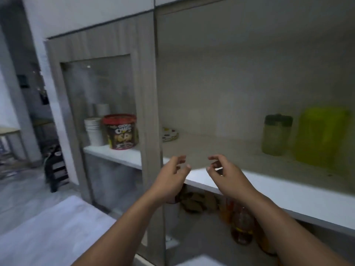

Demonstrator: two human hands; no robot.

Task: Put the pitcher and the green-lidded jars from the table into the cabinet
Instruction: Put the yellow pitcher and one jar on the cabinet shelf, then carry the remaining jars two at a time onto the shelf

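Observation:
A clear jar with a dark green lid [276,134] stands on the open cabinet shelf [288,192] at the right, next to a blurred yellow-green container [321,136] that may be the pitcher. My left hand [171,179] and my right hand [224,176] hover side by side at the shelf's front edge, both empty with fingers curled apart. Neither hand touches the jar. The table is out of view.
A glass cabinet door [107,120] hangs on the left; behind it stand a red-lidded chocolate chips tub [120,131] and stacked white cups [94,131]. A patterned plate [170,134] lies at the shelf's left. Bottles [241,225] sit on the shelf below.

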